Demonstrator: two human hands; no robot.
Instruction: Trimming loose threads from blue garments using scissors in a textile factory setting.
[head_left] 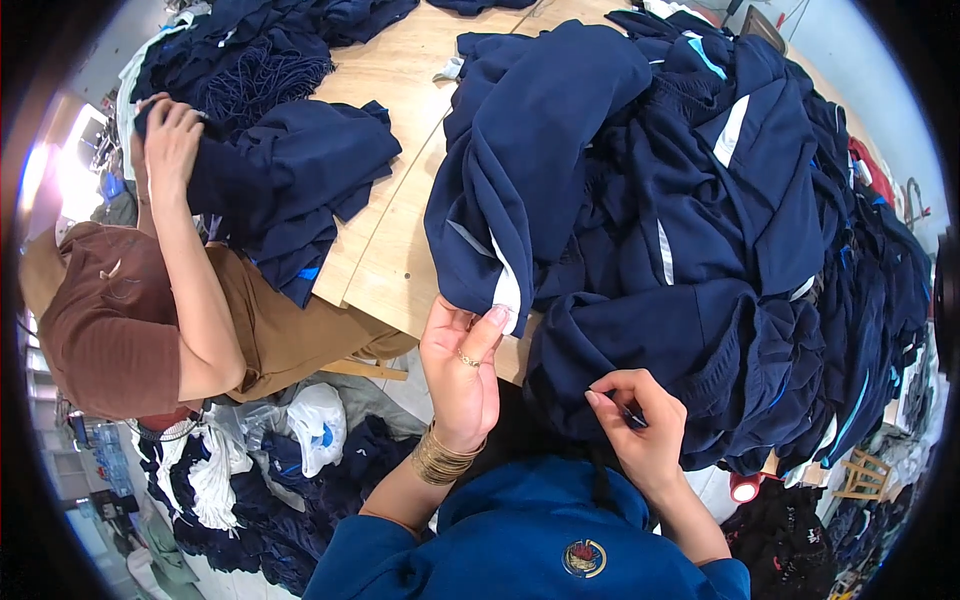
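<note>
A navy tracksuit garment with a white side stripe drapes over the near edge of the table, one long tube of it hanging toward me. My left hand, with a ring and stacked bangles, pinches its lower end beside the white stripe between thumb and fingers. To the right, my right hand is curled closed in front of the pile, apart from the left hand. A small dark thing shows within its fingers, too hidden to name.
A large heap of navy garments covers the table's right side. The wooden table shows bare between it and more navy clothes. At left, a person in a brown top handles those. Clothes and a white plastic bag lie below.
</note>
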